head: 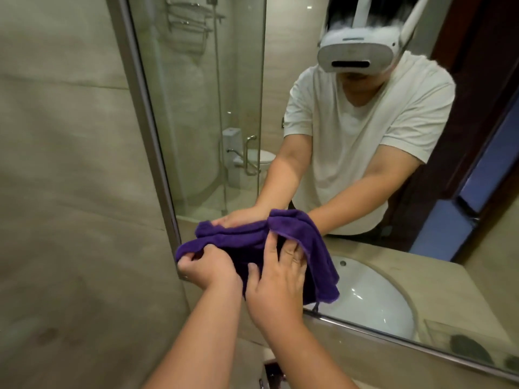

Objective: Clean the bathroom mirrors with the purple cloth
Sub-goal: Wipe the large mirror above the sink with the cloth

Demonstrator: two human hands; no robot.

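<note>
Reaching forward side by side, forearms nearly touching: left grip (207, 266) clenched on the purple cloth (306, 248) at its left corner, right grip (278, 279) pinching its middle fold. Bunched against the mirror (224, 108) near its lower left corner, draped just above the 2 grips.

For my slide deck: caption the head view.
Left hand and right hand grip the purple cloth at a corner of the mirror.
</note>
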